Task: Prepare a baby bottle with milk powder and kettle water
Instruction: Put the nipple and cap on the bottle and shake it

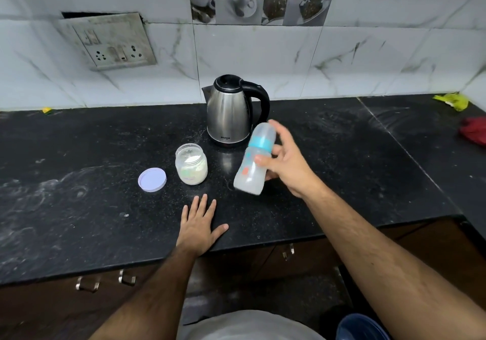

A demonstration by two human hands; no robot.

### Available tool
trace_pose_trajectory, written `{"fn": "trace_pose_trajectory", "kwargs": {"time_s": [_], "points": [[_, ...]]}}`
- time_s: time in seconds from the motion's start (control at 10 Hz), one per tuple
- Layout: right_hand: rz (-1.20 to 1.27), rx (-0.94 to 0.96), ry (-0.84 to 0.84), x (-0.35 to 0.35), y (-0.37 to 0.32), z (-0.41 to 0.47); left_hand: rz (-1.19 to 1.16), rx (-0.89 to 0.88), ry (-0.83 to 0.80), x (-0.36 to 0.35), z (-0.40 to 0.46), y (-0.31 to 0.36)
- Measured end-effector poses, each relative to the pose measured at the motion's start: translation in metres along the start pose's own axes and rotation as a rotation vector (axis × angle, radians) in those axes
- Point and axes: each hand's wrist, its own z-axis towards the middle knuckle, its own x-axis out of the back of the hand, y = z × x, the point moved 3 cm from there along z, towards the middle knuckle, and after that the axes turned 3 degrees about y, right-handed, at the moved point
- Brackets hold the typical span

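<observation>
Above the black stone counter (79, 155), right hand (286, 163) grips the capped, cloudy plastic baby bottle (251, 159) — long axis tilted, teal collar toward the steel kettle (231, 111); left hand (200, 228) flat, empty.

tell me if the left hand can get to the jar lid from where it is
Probably yes. The left hand lies flat and empty on the counter, and the lid sits loose just ahead and to its left with bare counter between. The open powder jar stands off to the lid's right, out of the way.
</observation>
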Motion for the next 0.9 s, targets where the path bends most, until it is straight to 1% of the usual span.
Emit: {"fn": "trace_pose_trajectory", "kwargs": {"time_s": [0.1, 0.2, 0.4, 0.5, 0.6, 0.7, 0.8, 0.9], "points": [[0.138, 0.02, 0.173, 0.01, 0.001, 0.006, -0.029, -0.004, 0.01, 0.0, 0.0, 0.0], [-0.008, -0.018, -0.017, -0.001, 0.006, -0.001, -0.024, -0.005, 0.01, 0.0, 0.0, -0.001], [0.101, 0.011, 0.15, 0.008, 0.001, 0.003, -0.038, -0.007, 0.011, 0.0, 0.0, -0.001], [-0.029, -0.01, -0.028, -0.002, 0.004, -0.004, -0.032, -0.004, 0.014, 0.0, 0.0, -0.001], [0.104, 0.031, 0.157, 0.009, 0.002, 0.002, -0.032, -0.006, 0.004, 0.0, 0.0, -0.001], [0.079, 0.005, 0.101, 0.006, 0.002, 0.001, -0.041, -0.008, -0.003, 0.0, 0.0, -0.001], [-0.003, -0.003, -0.025, -0.003, 0.005, -0.005, -0.028, -0.008, -0.006, 0.002, 0.0, -0.001], [0.072, 0.014, 0.117, 0.005, 0.006, -0.001, -0.044, -0.009, -0.017, 0.003, -0.001, -0.001]]}}
